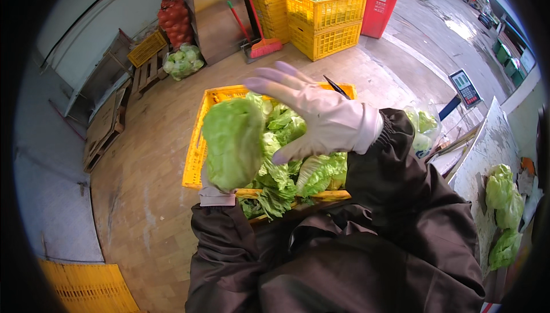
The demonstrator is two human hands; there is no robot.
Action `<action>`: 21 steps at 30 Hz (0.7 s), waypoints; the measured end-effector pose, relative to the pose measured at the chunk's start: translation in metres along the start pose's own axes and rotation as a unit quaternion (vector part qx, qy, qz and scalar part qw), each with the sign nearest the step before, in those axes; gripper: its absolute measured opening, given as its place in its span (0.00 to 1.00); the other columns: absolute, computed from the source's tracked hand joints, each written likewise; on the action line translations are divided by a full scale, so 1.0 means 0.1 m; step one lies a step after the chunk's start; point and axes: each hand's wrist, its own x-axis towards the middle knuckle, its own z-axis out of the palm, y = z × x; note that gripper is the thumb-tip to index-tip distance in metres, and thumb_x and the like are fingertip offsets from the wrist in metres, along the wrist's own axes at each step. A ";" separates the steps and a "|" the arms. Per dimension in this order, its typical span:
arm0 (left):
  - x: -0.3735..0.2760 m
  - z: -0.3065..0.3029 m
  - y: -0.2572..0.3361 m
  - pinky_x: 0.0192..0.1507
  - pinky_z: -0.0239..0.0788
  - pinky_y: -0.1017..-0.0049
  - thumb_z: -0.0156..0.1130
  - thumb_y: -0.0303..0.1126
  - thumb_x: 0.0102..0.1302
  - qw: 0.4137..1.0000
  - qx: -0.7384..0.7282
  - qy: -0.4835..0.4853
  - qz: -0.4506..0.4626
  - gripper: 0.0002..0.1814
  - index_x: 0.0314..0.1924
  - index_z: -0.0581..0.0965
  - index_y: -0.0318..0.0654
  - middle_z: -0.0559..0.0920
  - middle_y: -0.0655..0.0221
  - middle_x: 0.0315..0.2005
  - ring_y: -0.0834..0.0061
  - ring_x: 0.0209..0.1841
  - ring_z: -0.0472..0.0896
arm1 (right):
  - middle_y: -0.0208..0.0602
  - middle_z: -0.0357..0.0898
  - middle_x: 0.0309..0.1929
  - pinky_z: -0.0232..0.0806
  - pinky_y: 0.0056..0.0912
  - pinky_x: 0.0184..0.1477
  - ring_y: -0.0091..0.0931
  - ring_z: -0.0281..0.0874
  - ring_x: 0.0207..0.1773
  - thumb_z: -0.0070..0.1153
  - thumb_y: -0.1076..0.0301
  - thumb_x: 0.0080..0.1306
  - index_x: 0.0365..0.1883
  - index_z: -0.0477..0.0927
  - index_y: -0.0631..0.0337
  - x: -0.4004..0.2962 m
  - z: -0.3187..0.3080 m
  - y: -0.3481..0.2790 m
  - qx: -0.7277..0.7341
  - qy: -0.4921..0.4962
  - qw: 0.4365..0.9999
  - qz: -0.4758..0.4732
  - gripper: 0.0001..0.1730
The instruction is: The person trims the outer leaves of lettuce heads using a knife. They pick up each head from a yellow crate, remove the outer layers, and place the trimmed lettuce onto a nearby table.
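My left hand (215, 192), in a pale glove, holds a head of lettuce (234, 145) from below. The lettuce hides its fingers. My right hand (322, 115), gloved with purplish fingertips, hovers over the yellow plastic crate (195, 158) with thumb and fingers spread and nothing visible in its grasp. Loose lettuce leaves (275, 171) fill the crate and hang over its near rim. A dark pointed object (337, 87), possibly a knife, sticks out behind my right hand at the crate's far side; whether the hand touches it I cannot tell.
Stacked yellow crates (324, 21) and a red bin (380, 3) stand ahead, with a broom (265, 49) beside them. On the right are a scale display (466, 89), bagged lettuce (423, 128) and lettuce heads (505, 210) on a worn tabletop (485, 154). Pallets (107, 128) lie left.
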 end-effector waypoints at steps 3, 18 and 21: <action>0.10 0.33 0.02 0.66 0.61 0.63 0.48 0.42 0.73 0.997 0.025 -0.005 -0.072 0.28 0.69 0.60 0.39 0.68 0.59 0.64 0.62 0.64 0.68 | 0.52 0.56 0.71 0.46 0.57 0.73 0.52 0.44 0.76 0.72 0.42 0.47 0.70 0.59 0.52 0.09 -0.13 -0.13 0.063 -0.004 0.996 -0.062 0.56; 0.26 1.04 0.56 0.16 0.65 0.71 0.40 0.54 0.73 0.917 0.108 0.044 -0.383 0.25 0.45 0.73 0.39 0.76 0.60 0.17 0.64 0.15 0.75 | 0.39 0.75 0.58 0.68 0.35 0.61 0.28 0.74 0.58 0.61 0.44 0.63 0.65 0.67 0.61 -1.20 0.21 0.69 0.629 0.006 0.742 0.233 0.40; 0.38 1.08 0.47 0.16 0.67 0.67 0.42 0.57 0.72 0.911 0.123 -0.009 -0.394 0.29 0.34 0.74 0.36 0.76 0.59 0.15 0.62 0.14 0.75 | 0.43 0.71 0.64 0.65 0.44 0.65 0.35 0.72 0.64 0.59 0.41 0.62 0.67 0.65 0.58 -1.61 0.58 0.48 0.795 0.128 0.524 0.276 0.42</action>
